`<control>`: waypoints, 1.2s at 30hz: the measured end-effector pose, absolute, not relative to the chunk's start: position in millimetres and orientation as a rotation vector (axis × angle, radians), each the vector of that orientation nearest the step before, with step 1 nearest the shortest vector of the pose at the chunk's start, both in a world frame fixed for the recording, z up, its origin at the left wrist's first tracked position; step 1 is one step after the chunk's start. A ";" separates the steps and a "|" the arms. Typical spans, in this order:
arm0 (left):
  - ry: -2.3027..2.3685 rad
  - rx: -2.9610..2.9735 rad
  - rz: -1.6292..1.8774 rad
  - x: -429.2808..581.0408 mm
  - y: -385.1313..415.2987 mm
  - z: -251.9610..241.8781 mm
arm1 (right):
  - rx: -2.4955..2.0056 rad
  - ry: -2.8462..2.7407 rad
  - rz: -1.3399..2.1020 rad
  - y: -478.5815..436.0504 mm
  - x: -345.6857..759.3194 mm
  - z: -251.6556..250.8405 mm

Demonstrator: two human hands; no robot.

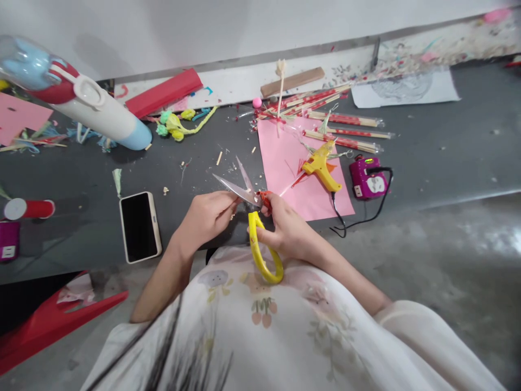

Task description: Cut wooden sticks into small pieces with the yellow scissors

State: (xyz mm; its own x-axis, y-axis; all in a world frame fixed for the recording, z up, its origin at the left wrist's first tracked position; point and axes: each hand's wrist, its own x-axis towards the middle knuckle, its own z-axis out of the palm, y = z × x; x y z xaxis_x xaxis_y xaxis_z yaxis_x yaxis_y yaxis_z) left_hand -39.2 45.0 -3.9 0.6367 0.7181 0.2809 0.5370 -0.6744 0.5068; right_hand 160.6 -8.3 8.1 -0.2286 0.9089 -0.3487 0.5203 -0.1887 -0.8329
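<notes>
Yellow-handled scissors (pixel 264 255) rest in my right hand (pixel 285 225), their blades spread apart and pointing up and left. A small red-orange piece (pixel 265 200) sits at the fingertips of that same hand, beside the scissors' pivot. Just left of the blades, my left hand (pixel 209 214) has its fingers pinched together; what they hold, if anything, is hidden. Right of the hands, a yellow glue gun (pixel 321 167) lies on a pink sheet (pixel 280 157).
A black phone (pixel 140 227) and a red thread spool (pixel 29 208) lie left on the dark table (pixel 419 163). Behind them stands a tall bottle (pixel 101 108). Wrapped sticks (pixel 345 142) lie beyond the glue gun; a purple box (pixel 368 179) with a black cable is right.
</notes>
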 end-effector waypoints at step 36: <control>1.059 2.141 0.514 -42.2 51.2 4.5 | -1.663 -1.738 1.396 -8.0 158.2 13.8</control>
State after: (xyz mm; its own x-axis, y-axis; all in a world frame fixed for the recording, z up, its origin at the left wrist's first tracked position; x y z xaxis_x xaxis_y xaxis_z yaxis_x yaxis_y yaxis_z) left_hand -42.2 51.2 4.5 0.5902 0.8059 0.0467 0.5354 -0.4340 0.7246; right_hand 158.2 -8.0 13.8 -0.2439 0.9001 -0.3609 0.5465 -0.1799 -0.8179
